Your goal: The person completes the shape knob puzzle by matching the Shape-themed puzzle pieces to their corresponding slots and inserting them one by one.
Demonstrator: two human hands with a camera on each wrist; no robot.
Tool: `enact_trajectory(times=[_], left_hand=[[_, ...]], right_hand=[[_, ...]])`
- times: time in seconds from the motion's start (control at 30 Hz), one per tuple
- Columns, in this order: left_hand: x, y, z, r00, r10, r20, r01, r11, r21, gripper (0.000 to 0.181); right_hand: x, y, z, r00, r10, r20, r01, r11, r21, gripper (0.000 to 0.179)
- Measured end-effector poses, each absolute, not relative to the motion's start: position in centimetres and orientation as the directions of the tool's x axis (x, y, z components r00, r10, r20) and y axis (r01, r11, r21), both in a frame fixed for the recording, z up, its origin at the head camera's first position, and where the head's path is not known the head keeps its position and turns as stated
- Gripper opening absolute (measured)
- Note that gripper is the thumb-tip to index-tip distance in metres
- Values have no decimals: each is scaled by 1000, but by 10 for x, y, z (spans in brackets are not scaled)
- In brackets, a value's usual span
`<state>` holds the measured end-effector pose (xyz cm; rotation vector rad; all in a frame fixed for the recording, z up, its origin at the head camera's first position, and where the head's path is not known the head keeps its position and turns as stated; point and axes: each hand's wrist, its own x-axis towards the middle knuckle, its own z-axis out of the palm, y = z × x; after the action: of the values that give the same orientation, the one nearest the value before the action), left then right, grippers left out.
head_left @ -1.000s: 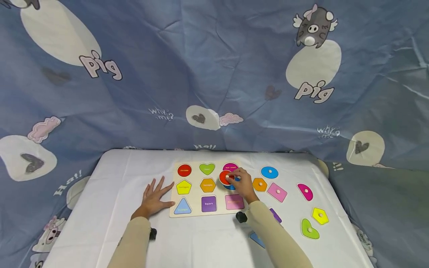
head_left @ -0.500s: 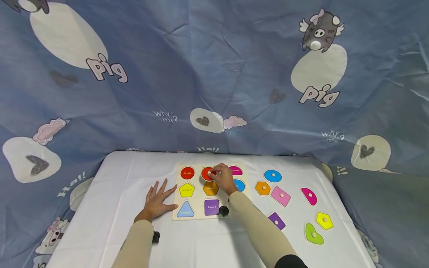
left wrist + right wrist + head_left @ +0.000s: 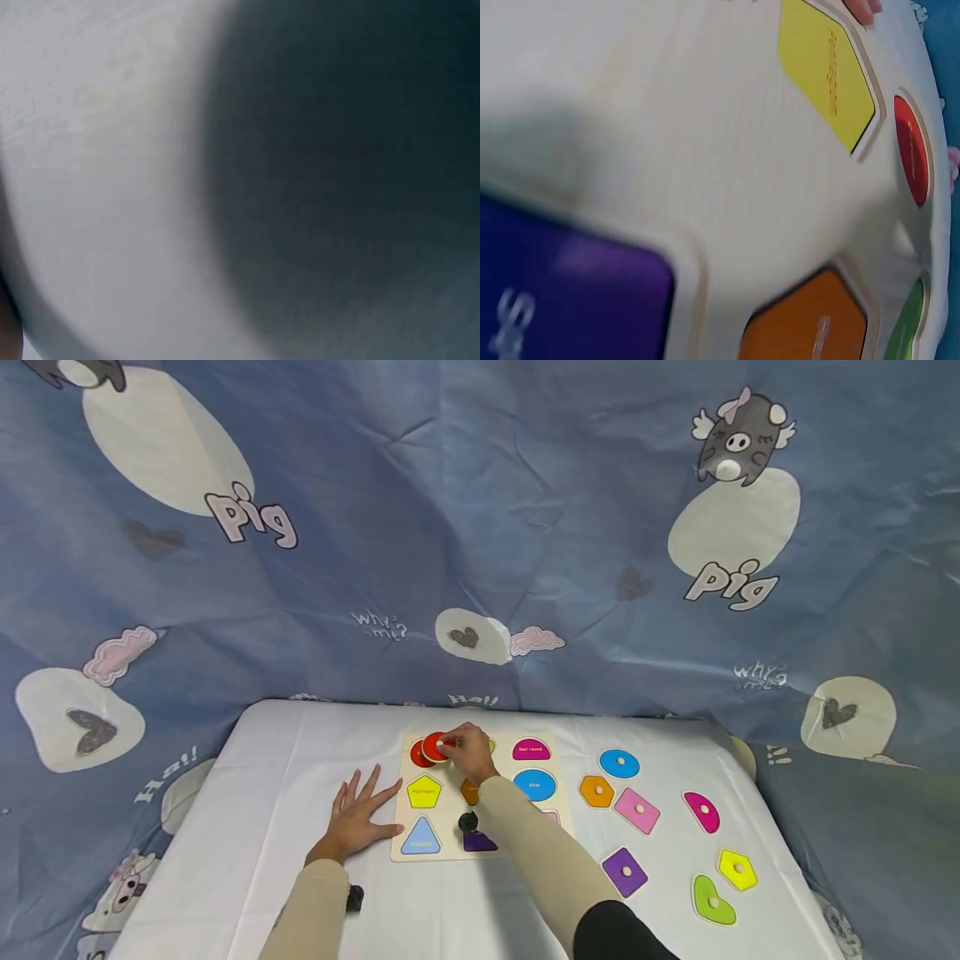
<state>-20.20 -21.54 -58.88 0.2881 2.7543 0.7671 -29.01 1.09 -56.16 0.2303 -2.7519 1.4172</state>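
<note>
My right hand [image 3: 471, 753] pinches the small knob of a red circle puzzle piece [image 3: 432, 747] over the upper left of the puzzle board [image 3: 450, 852]. The piece overlaps the red circular recess [image 3: 420, 755] and partly covers it. In the right wrist view that red recess [image 3: 911, 150] shows beyond the yellow pentagon recess [image 3: 829, 71]. My left hand [image 3: 356, 817] lies with spread fingers on the white cloth, its fingertips right at the board's left edge. The right hand and sleeve hide much of the heart, hexagon and square recesses.
Right of the board lie loose knobbed pieces: blue oval [image 3: 619, 763], orange hexagon [image 3: 597, 792], pink rectangle [image 3: 637, 811], magenta half round [image 3: 702, 812], purple square [image 3: 624, 872], yellow pentagon [image 3: 738, 870] and green heart [image 3: 712, 900]. A patterned blue curtain [image 3: 480, 527] hangs behind the table.
My right hand has carried the red circle piece leftward across the board, from the oval recess past the heart to the circular one. The left hand stays at the board's left edge.
</note>
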Motion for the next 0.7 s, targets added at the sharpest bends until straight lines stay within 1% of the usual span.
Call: enact_trajectory(times=[0.2, 0.3, 0.57, 0.7], left_hand=[[-200, -217, -590, -946, 270, -179, 137, 834, 535, 81], [-199, -219, -589, -944, 268, -192, 131, 840, 527, 81], [-201, -215, -591, -949, 250, -193, 114, 841, 528, 81], [-201, -215, -592, -953, 234, -192, 102, 846, 523, 81]], right_hand=[[-296, 0, -569, -988, -118, 95, -149, 641, -753, 13], [-296, -5, -575, -990, -114, 77, -133, 653, -746, 12], [-294, -11, -583, -993, -60, 98, -112, 679, -726, 9], [-294, -16, -583, -993, -61, 104, -117, 684, -720, 9]])
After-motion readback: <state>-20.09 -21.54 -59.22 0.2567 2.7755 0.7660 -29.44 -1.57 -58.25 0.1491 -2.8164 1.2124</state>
